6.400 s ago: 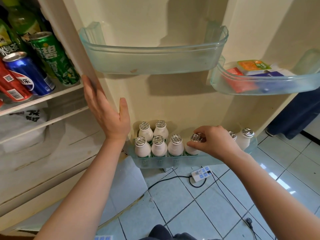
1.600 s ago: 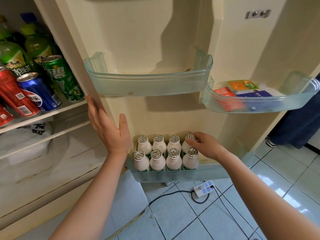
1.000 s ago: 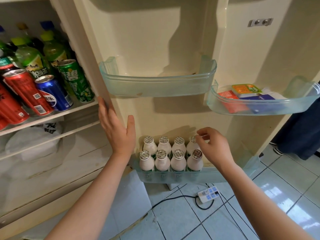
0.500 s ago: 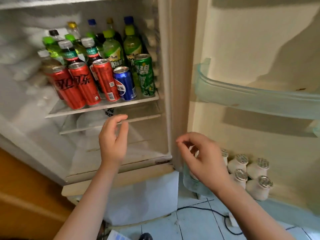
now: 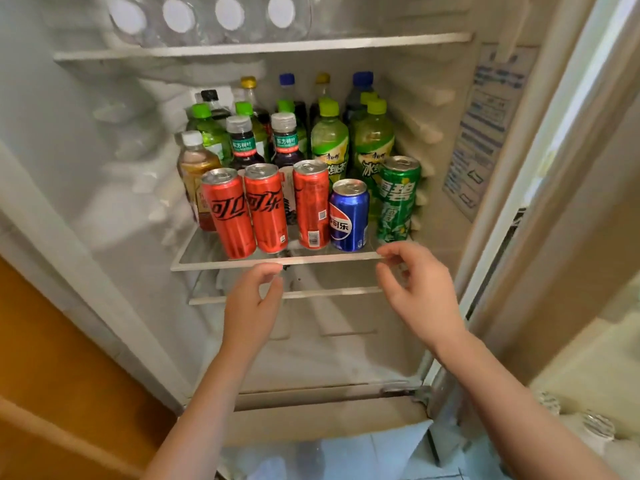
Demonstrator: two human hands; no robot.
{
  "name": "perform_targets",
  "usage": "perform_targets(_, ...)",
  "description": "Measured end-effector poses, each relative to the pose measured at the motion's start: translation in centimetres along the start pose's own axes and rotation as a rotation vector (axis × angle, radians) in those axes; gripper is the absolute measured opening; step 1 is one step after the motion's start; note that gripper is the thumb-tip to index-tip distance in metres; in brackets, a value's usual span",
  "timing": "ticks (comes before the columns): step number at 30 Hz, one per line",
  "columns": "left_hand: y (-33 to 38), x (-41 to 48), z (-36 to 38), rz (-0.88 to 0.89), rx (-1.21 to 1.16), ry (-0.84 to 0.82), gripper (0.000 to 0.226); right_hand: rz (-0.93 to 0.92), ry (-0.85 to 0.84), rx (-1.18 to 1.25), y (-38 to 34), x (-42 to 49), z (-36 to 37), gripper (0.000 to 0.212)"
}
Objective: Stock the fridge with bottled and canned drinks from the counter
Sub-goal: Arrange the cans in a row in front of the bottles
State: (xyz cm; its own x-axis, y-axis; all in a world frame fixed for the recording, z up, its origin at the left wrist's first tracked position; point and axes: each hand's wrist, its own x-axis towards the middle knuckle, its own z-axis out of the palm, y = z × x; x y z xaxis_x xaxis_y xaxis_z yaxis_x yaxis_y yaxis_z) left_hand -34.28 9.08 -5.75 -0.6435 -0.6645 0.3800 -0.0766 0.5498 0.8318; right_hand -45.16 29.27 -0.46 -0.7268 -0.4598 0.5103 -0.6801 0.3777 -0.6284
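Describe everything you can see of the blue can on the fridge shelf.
The blue can is a short metal can with a silver top and pull tab, apparently unopened, bearing a red, white and blue round logo with white characters. It stands upright in the front row of the clear shelf, between a taller red can on its left and a taller green can on its right. The right hand hovers below, not touching it.
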Motion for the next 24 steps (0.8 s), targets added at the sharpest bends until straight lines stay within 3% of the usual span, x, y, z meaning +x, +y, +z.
perform_targets(8,-1.5,4.6,0.3,0.156,0.036,0.040,0.023,0.056,0.143,-0.221,-0.3,6.6,3.2,0.043)
perform_targets(13,-1.8,6.3,-1.0,0.382,0.046,0.390,0.029,0.043,0.172,-0.268,-1.1,8.1,5.4,0.053)
perform_targets(16,-2.2,7.6,-1.9,0.368,0.011,0.516,0.045,0.051,0.215,-0.294,-1.6,8.5,6.8,0.052)
perform_targets(21,-3.6,9.3,-2.4,0.196,-0.158,0.320,0.084,0.125,0.267,-0.259,-2.0,8.6,8.8,0.052)
perform_targets(24,-4.2,9.9,-2.1,0.087,-0.256,0.181,0.095,0.144,0.320,-0.252,-2.0,8.7,9.6,0.057)
